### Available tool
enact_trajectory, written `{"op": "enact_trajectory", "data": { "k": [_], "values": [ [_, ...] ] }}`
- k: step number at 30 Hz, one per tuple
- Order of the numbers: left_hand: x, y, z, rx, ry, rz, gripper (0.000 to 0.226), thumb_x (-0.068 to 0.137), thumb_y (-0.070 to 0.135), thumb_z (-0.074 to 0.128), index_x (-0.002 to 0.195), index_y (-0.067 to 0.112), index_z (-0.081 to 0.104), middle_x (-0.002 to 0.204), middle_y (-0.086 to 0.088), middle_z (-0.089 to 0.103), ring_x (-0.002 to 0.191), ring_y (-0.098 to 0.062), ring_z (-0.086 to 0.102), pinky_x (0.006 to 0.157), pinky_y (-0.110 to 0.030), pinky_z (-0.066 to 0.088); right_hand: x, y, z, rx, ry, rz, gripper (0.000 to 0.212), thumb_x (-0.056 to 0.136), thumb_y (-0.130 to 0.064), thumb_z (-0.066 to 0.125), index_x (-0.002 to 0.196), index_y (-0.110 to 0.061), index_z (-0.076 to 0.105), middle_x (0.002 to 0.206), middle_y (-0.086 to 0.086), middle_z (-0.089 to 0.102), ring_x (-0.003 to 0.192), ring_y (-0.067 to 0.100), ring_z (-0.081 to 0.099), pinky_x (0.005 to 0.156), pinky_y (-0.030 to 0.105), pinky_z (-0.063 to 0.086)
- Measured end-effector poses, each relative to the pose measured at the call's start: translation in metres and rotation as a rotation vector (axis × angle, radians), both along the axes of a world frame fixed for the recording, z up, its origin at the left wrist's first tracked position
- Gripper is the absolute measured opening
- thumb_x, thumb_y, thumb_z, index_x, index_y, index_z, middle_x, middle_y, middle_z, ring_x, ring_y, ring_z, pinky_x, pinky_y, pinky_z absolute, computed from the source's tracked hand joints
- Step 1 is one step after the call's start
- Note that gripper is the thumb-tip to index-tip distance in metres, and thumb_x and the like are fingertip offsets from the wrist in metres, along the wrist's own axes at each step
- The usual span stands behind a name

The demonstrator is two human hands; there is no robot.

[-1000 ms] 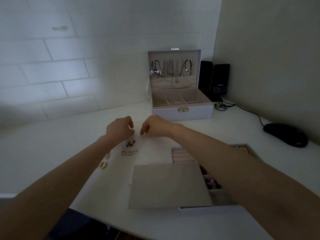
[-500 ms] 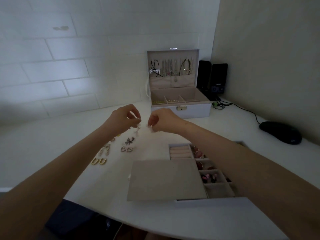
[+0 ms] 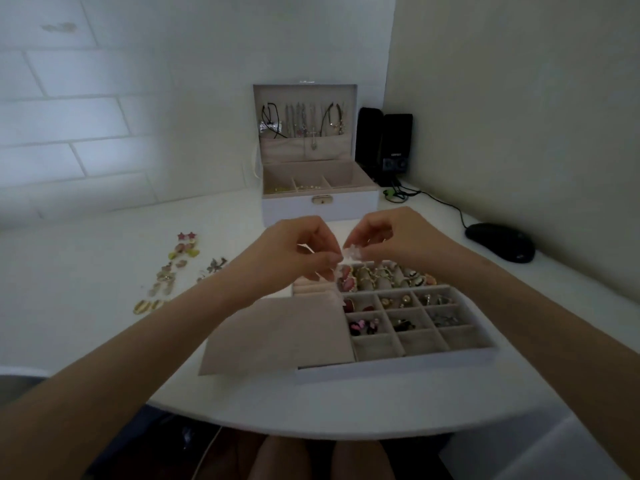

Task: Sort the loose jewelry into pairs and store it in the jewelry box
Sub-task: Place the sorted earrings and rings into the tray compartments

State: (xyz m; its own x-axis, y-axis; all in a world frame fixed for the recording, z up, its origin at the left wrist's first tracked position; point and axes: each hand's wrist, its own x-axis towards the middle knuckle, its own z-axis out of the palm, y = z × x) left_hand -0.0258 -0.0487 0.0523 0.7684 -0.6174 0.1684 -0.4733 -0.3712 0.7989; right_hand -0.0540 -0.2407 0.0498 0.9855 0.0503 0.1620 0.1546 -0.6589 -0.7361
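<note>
Both hands are raised above the divided jewelry tray [image 3: 460,344] in front of me. My left hand [image 3: 294,251] and my right hand [image 3: 388,237] together pinch a small pale flower-shaped earring [image 3: 351,254] between their fingertips. The tray's compartments hold several earrings and rings. A grey padded flap [image 3: 277,334] lies over the tray's left side. Loose jewelry [image 3: 169,271] lies in a column on the white table to the left. The open white jewelry box [image 3: 318,202] stands at the back with necklaces hanging in its lid.
Two black speakers [image 3: 384,147] stand right of the box, with a cable running to a black mouse [image 3: 498,241] near the right wall. The table's curved front edge [image 3: 311,427] is close to my knees.
Both hands lifted from the loose jewelry on the left and moved right, above the tray, holding the pale earring. The view shifted so the tray's compartments show fully.
</note>
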Motion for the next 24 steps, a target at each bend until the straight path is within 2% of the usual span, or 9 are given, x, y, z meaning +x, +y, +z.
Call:
{"op": "enact_trajectory", "data": {
  "k": [3, 6, 11, 16, 19, 22, 24],
  "values": [
    [-0.016, -0.011, -0.005, -0.05, 0.092, -0.047, 0.005, 0.083, 0.01, 0.066, 0.086, 0.007, 0.063, 0.078, -0.004, 0.068, 0.068, -0.01, 0.068, 0.065, -0.018, 0.055, -0.014, -0.012, -0.006, -0.007, -0.001, -0.025, 0.017, 0.075, -0.007, 0.074, 0.084, -0.022, 0.071, 0.083, -0.002, 0.07, 0.075, 0.009, 0.065, 0.07, 0.019, 0.054],
    [-0.029, -0.018, -0.009, -0.087, 0.142, -0.085, 0.004, 0.082, 0.007, 0.066, 0.085, 0.005, 0.064, 0.074, -0.003, 0.067, 0.066, -0.009, 0.067, 0.063, -0.017, 0.053, -0.025, -0.022, -0.012, 0.009, -0.004, -0.031, 0.017, 0.075, -0.006, 0.074, 0.084, -0.02, 0.071, 0.081, -0.002, 0.07, 0.074, 0.009, 0.065, 0.071, 0.021, 0.054],
    [-0.039, -0.024, -0.019, -0.054, 0.138, -0.092, 0.004, 0.082, 0.006, 0.067, 0.083, 0.005, 0.063, 0.074, -0.003, 0.068, 0.065, -0.01, 0.067, 0.064, -0.019, 0.054, -0.036, -0.031, -0.021, 0.038, -0.003, -0.04, 0.018, 0.075, -0.005, 0.074, 0.083, -0.02, 0.07, 0.079, -0.004, 0.069, 0.068, 0.0, 0.062, 0.065, 0.014, 0.047],
    [-0.043, -0.029, -0.032, -0.045, 0.14, -0.103, 0.007, 0.08, 0.005, 0.069, 0.081, 0.006, 0.063, 0.073, -0.004, 0.069, 0.067, -0.01, 0.068, 0.067, -0.021, 0.055, -0.042, -0.032, -0.025, 0.088, 0.01, -0.028, 0.017, 0.075, -0.002, 0.073, 0.086, -0.015, 0.071, 0.075, -0.005, 0.068, 0.063, -0.002, 0.061, 0.06, 0.011, 0.045],
    [-0.044, -0.03, -0.038, 0.034, 0.054, -0.077, 0.01, 0.078, 0.008, 0.071, 0.078, 0.014, 0.063, 0.077, 0.001, 0.07, 0.071, -0.007, 0.067, 0.072, -0.02, 0.055, -0.044, -0.03, -0.026, 0.089, 0.005, -0.014, 0.017, 0.076, -0.002, 0.072, 0.088, -0.014, 0.071, 0.076, -0.004, 0.068, 0.064, -0.002, 0.061, 0.061, 0.012, 0.047],
    [-0.044, -0.027, -0.041, 0.189, -0.173, -0.079, 0.014, 0.079, 0.015, 0.071, 0.075, 0.023, 0.06, 0.075, 0.014, 0.062, 0.074, 0.005, 0.058, 0.064, -0.007, 0.045, -0.047, -0.028, -0.024, 0.09, 0.01, 0.002, 0.018, 0.078, -0.001, 0.07, 0.089, -0.015, 0.07, 0.08, 0.0, 0.069, 0.063, -0.001, 0.062, 0.06, 0.013, 0.047],
    [-0.044, -0.023, -0.041, 0.262, -0.263, -0.086, 0.012, 0.077, 0.019, 0.073, 0.076, 0.024, 0.062, 0.073, 0.018, 0.057, 0.071, 0.006, 0.054, 0.062, -0.005, 0.04, -0.049, -0.026, -0.023, 0.102, 0.021, 0.018, 0.017, 0.079, 0.0, 0.069, 0.089, -0.014, 0.069, 0.081, 0.001, 0.068, 0.058, 0.0, 0.06, 0.057, 0.012, 0.046]
  ]
}}
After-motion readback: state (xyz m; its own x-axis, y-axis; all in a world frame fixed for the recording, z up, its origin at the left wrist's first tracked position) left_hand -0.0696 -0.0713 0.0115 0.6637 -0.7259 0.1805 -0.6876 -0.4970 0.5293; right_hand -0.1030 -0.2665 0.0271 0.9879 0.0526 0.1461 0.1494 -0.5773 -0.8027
